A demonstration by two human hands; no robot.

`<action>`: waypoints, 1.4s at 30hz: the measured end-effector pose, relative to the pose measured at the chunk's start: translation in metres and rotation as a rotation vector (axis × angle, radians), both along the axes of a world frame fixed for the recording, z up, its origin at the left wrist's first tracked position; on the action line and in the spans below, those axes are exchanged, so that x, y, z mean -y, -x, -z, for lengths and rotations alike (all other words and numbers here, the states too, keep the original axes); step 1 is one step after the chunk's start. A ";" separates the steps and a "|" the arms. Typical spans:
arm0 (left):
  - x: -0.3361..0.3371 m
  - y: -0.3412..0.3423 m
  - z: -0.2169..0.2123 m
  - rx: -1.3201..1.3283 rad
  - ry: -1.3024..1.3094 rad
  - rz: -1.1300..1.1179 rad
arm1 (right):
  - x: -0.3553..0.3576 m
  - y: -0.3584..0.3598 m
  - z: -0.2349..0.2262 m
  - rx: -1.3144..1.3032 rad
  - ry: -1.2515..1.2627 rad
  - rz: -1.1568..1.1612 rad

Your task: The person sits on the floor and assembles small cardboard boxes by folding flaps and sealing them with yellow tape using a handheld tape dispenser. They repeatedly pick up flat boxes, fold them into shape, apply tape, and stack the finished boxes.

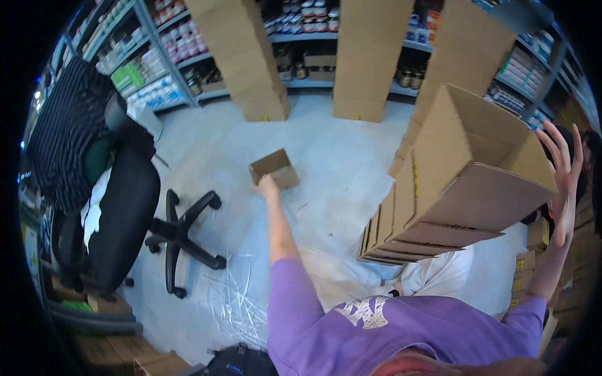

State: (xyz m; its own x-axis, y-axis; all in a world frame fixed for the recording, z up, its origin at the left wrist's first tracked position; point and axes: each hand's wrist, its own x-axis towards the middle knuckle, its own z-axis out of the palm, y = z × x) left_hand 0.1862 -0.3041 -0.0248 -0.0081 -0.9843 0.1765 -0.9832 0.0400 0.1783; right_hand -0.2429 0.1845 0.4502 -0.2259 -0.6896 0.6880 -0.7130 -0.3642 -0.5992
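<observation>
Out over the floor, my left hand (268,186) has its fingers closed on the near edge of a small open cardboard box (287,177). Beside me on the right rises a tall stack of brown cardboard boxes (401,216). The topmost box (442,156) is open, with its inside showing. My right hand (564,175) is raised by that box's right side, fingers spread and holding nothing. Whether its palm touches the cardboard I cannot tell.
A black swivel chair (128,213) stands at the left. White plastic strapping (235,301) lies tangled on the floor (213,150). Tall cardboard columns (364,69) stand before shelves of jars (313,22). A dark backpack (241,361) sits at the lower edge.
</observation>
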 end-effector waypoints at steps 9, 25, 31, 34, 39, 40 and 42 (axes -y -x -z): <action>-0.084 0.002 -0.376 -0.516 1.130 0.523 | 0.012 0.014 -0.081 -0.425 0.215 0.020; -0.357 0.140 -0.596 -0.493 1.426 1.271 | 0.031 -0.028 -0.151 -0.206 0.307 -0.430; -0.387 0.170 -0.506 -0.436 1.221 1.189 | 0.055 0.003 -0.109 0.790 -0.044 -0.813; -0.375 0.193 -0.474 -0.592 1.045 1.222 | 0.074 0.000 -0.076 0.661 -0.061 -0.478; -0.370 0.199 -0.461 -0.730 0.886 1.176 | 0.083 0.010 -0.061 0.524 -0.074 -0.495; -0.371 0.200 -0.459 -0.716 0.905 1.158 | 0.082 0.008 -0.060 0.468 -0.045 -0.498; -0.375 0.203 -0.457 -0.686 0.942 1.122 | 0.079 0.001 -0.060 0.357 0.013 -0.505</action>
